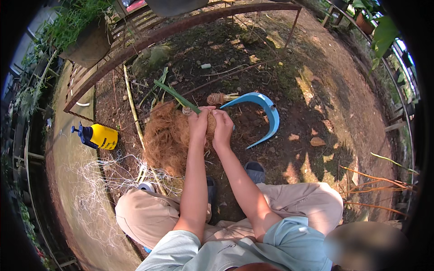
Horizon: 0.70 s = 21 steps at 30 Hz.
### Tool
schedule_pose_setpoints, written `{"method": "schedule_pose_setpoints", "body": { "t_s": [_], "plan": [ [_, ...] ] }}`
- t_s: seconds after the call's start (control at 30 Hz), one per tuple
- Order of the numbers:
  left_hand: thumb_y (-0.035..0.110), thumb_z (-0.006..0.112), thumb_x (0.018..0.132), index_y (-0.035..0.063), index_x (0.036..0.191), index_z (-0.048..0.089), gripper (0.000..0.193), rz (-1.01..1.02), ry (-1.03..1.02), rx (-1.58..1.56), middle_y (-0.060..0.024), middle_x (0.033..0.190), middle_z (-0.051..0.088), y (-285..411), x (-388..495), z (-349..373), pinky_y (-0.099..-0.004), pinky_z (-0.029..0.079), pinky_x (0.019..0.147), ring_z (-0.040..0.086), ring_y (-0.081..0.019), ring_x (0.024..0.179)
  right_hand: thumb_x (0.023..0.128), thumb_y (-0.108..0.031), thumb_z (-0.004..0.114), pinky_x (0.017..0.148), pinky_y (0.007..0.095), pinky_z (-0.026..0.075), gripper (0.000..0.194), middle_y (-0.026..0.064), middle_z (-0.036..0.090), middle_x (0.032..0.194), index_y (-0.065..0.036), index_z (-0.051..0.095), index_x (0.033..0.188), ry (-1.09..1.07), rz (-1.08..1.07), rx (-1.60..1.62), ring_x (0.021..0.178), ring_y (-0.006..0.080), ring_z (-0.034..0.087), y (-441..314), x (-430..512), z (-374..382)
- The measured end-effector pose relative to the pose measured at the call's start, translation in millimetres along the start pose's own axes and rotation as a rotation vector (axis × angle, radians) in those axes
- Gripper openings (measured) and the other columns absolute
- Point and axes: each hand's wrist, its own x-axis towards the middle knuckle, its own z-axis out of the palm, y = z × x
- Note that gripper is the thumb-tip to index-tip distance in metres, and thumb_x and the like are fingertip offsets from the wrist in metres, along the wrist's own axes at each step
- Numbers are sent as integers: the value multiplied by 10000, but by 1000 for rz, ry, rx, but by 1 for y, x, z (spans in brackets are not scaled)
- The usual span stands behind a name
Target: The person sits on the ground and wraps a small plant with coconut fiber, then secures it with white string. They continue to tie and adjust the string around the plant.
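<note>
My left hand (198,124) and my right hand (222,128) are close together around a brown coir-wrapped ball (211,122), pressing it from both sides. Much of the ball is hidden by my fingers. A long green leaf or stalk (178,97) slants up and left from beside my left fingers; whether it joins the ball cannot be told. Left of my hands lies a heap of loose coconut fibre (166,135). Just beyond them a string-bound fibre bundle (216,98) with pale stems rests on the soil. A curved blue plastic piece (268,108) lies to the right.
A yellow pump sprayer (104,136) stands at the left on a concrete strip (67,135). Tangled white string (98,183) spreads near my left knee, beside a white roll (146,186). A rusty metal frame (190,24) arches ahead, with a potted plant (84,44) at its left.
</note>
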Motion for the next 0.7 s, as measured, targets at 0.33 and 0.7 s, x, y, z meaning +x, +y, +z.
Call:
{"method": "schedule_pose_setpoints", "body": {
  "t_s": [0.33, 0.7],
  "plan": [
    [73, 581, 931, -17, 1098, 673, 210, -86, 36, -251, -72, 1034, 680, 18, -15, 15, -264, 493, 799, 625, -129, 938, 933, -127, 576, 857, 330, 480, 172, 78, 650, 967, 23, 661, 939, -57, -707, -442, 946, 175, 616, -16, -3, 5],
    [110, 628, 931, 8, 1047, 647, 156, -23, 27, -274, -68, 983, 675, 20, -17, 21, -288, 499, 811, 626, -130, 898, 954, -196, 545, 892, 321, 465, 225, 77, 634, 1082, 3, 639, 1000, 75, -292, -19, 1010, 180, 597, -10, -2, 5]
  ]
}}
